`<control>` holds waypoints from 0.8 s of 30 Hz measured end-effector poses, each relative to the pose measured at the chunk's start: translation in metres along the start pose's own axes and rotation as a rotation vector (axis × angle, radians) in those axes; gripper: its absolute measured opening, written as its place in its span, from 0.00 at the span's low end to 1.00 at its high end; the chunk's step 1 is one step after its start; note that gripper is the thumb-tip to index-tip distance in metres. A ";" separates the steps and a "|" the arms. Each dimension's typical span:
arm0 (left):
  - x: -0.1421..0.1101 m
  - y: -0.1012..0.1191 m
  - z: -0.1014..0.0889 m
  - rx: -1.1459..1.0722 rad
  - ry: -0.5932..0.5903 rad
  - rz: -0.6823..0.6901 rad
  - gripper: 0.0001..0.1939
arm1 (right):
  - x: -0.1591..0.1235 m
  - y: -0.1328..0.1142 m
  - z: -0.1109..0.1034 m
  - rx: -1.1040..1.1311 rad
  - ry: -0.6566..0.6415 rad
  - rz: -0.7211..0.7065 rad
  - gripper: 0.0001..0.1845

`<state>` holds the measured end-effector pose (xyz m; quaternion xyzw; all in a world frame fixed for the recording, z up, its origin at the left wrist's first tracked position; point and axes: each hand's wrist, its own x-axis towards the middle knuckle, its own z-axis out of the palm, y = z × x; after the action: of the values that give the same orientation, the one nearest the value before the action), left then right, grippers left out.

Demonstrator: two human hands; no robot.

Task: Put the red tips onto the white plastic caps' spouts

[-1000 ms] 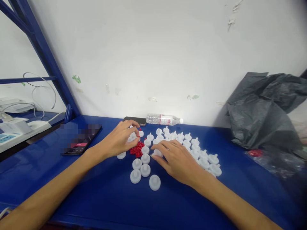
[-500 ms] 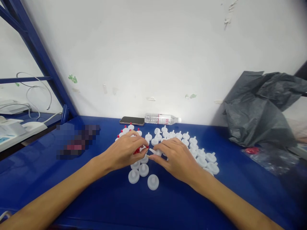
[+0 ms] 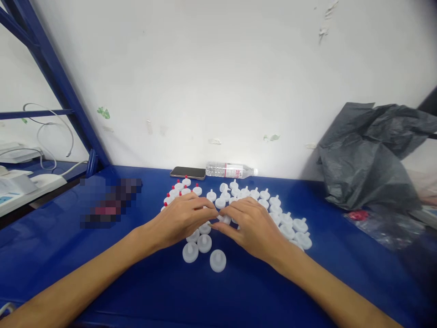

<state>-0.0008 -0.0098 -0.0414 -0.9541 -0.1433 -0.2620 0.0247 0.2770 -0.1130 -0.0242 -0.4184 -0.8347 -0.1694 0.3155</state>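
One smooth, rounded plastic cap (image 3: 224,219) is pinched in the right hand (image 3: 252,225); the curled left hand's (image 3: 187,218) hold is hidden.

The left hand (image 3: 186,218) masks its own thumb, so whatever it may pinch is hidden. The right hand (image 3: 251,223) partly covers the white cap (image 3: 224,219) at its fingertips. Coarse squares blur the dark object (image 3: 112,202) at left beyond telling. Small lettering on the bottle (image 3: 234,170) is unreadable. The right edge crops the black bag (image 3: 372,155); the near edge cuts both forearms (image 3: 99,269).
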 end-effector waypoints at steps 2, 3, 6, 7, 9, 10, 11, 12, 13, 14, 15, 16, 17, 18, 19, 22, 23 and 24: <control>-0.001 -0.001 0.002 -0.038 0.038 0.007 0.20 | 0.000 0.000 0.000 -0.003 0.015 0.006 0.13; -0.001 -0.001 0.002 -0.052 0.059 0.006 0.20 | 0.000 -0.001 0.000 0.000 0.024 0.018 0.13; 0.002 0.003 0.000 -0.063 0.093 -0.037 0.20 | 0.000 0.000 -0.001 0.021 0.064 0.072 0.17; 0.003 0.005 -0.001 -0.064 0.102 -0.055 0.20 | 0.000 0.000 -0.001 0.027 0.083 0.084 0.18; 0.005 0.008 -0.002 -0.066 0.124 -0.059 0.19 | 0.000 0.000 -0.002 0.028 0.129 0.085 0.19; 0.006 0.010 -0.002 -0.064 0.136 -0.051 0.18 | 0.000 0.001 -0.003 0.026 0.148 0.080 0.19; 0.007 0.011 -0.003 -0.059 0.149 -0.036 0.18 | -0.001 0.001 -0.003 0.027 0.159 0.072 0.19; 0.007 0.012 -0.003 -0.050 0.164 -0.021 0.17 | -0.001 0.002 -0.004 0.033 0.163 0.065 0.18; 0.008 0.013 -0.004 -0.039 0.183 -0.009 0.16 | -0.002 0.002 -0.004 0.044 0.163 0.056 0.18; 0.009 0.014 -0.005 -0.027 0.200 -0.003 0.15 | -0.002 0.003 -0.004 0.062 0.157 0.042 0.17; 0.009 0.014 -0.007 -0.016 0.214 -0.002 0.14 | -0.002 0.003 -0.004 0.082 0.153 0.023 0.17; 0.010 0.015 -0.009 -0.005 0.224 0.000 0.13 | -0.002 0.004 -0.004 0.101 0.153 0.002 0.17; 0.011 0.015 -0.011 0.006 0.225 0.009 0.12 | -0.002 0.005 -0.004 0.116 0.158 -0.020 0.17; 0.011 0.015 -0.012 0.023 0.225 0.019 0.12 | -0.001 0.007 -0.005 0.125 0.168 -0.040 0.18; 0.012 0.016 -0.014 0.045 0.239 0.032 0.12 | -0.001 0.008 -0.005 0.129 0.184 -0.061 0.18; 0.015 0.016 -0.017 0.130 0.311 0.057 0.16 | 0.002 0.011 -0.006 0.131 0.251 -0.117 0.19; 0.016 0.016 -0.017 0.151 0.321 0.061 0.17 | 0.003 0.011 -0.006 0.131 0.275 -0.132 0.19; 0.016 0.016 -0.017 0.164 0.316 0.067 0.18 | 0.004 0.011 -0.007 0.129 0.298 -0.141 0.18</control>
<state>0.0088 -0.0230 -0.0177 -0.9000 -0.1265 -0.3953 0.1332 0.2866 -0.1077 -0.0162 -0.3079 -0.8152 -0.1970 0.4492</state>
